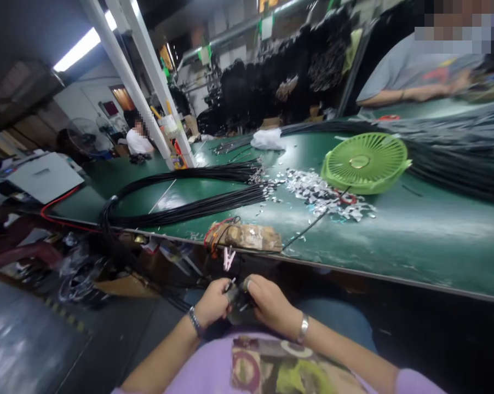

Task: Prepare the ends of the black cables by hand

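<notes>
My left hand (212, 302) and my right hand (270, 304) meet in my lap, below the green table's front edge (354, 271). Both are closed around a small dark object (237, 300), with a thin black cable end poking out at the left fingertips. What the object is cannot be told. A pink clip (229, 258) hangs from the table edge just above my hands. A long bundle of black cables (189, 208) lies looped on the table to the upper left.
A brown pad with red wires (251, 236) sits at the table edge. Small silvery scraps (316, 191) are scattered near a green round fan (364, 162). More black cable bundles (456, 158) lie at right. Another person's arms (411, 93) rest across the table. Boxes and clutter (86, 273) sit below left.
</notes>
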Demonstrator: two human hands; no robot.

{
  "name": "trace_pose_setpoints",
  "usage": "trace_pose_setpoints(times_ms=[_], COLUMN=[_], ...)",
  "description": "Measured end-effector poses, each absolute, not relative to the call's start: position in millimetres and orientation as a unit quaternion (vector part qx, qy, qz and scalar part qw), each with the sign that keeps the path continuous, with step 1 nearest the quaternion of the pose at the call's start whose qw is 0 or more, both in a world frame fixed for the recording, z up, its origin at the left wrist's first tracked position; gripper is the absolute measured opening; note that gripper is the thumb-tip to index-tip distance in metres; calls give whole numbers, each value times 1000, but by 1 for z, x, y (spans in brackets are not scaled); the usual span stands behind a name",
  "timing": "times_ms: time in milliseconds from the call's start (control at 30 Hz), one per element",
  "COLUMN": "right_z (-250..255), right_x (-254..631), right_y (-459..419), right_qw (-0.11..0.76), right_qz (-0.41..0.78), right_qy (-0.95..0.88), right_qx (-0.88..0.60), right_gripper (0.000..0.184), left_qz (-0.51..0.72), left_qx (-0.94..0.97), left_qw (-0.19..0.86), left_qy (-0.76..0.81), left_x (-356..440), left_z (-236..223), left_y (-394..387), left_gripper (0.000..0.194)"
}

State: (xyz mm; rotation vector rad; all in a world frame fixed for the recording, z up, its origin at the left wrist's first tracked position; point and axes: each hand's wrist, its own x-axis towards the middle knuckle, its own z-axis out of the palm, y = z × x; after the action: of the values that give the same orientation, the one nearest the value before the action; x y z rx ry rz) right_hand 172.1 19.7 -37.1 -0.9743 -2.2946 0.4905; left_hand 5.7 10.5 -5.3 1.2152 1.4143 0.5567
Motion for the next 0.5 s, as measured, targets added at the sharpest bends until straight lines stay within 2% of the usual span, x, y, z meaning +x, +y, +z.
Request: trace_pose_setpoints(times_ms=[67, 167, 267, 433, 500], right_z=[-35, -32, -34, -37, -37], right_x=[171, 170, 169, 173, 175], right_y=[19, 24, 25, 14, 13], right_qw=[295, 340, 349, 349, 336], right_qz=[191, 300, 385, 338, 357], right_qy=[-860, -789, -717, -761, -772], right_qx=[-370, -414, -465, -429, -404], right_gripper=[30, 22, 8, 18, 19], left_qz=[229, 225, 244, 233, 232], left_qx=[507, 517, 555, 518, 505], left_qw=[552, 540, 529, 549, 561], left_qy=[621, 625, 594, 613, 614], left_x=[8, 11, 12, 11, 10], left_z=[-4, -4, -4, -4, -4], left_y=[9, 5, 3, 3, 2], left_gripper=[17, 15, 17, 16, 18])
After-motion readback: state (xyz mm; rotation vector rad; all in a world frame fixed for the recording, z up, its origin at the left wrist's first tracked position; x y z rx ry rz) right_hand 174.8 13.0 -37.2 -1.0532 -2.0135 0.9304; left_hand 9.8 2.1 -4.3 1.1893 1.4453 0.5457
